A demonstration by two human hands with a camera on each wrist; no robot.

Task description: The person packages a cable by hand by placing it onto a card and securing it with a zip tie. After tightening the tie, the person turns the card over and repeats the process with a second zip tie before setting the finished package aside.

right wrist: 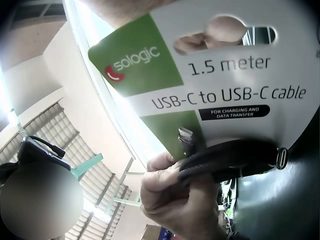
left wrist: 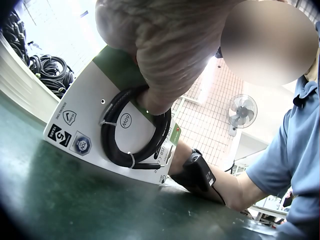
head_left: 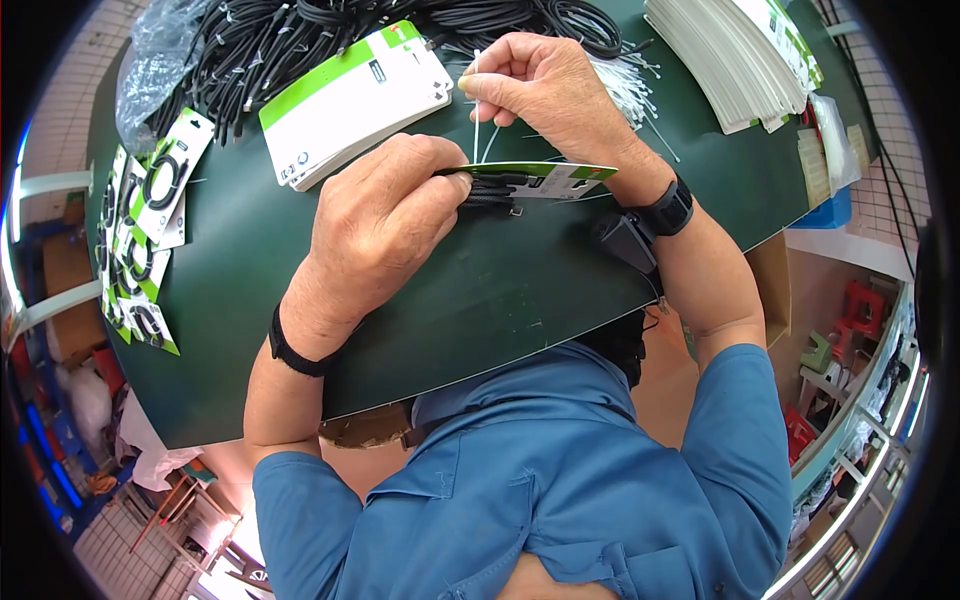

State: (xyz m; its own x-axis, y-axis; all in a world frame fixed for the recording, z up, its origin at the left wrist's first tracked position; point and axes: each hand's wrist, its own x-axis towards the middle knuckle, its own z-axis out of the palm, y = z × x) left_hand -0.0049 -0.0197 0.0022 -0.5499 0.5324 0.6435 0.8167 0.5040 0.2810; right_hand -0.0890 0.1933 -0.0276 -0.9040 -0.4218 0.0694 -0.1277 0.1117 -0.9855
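Observation:
My left hand (head_left: 385,215) grips a white and green printed card (head_left: 570,180) with a coiled black USB-C cable (left wrist: 112,137) lying against its face. In the left wrist view the coil is bound to the card at several spots, and one plug end points along the lower edge. The right wrist view shows the card's printed front (right wrist: 225,75) and hanging slot, with the left thumb and fingers (right wrist: 165,195) on the coil. Behind the card, my right hand (head_left: 555,90) pinches a thin white cable tie (head_left: 476,120) that stands upright from the card's back.
A stack of cards (head_left: 355,115) lies ahead, with a heap of black cables (head_left: 270,60) behind it. Loose white cable ties (head_left: 625,90) spread beyond my right hand. More cards (head_left: 720,60) stand at the right; carded cables (head_left: 150,215) and clear plastic (head_left: 160,85) lie left.

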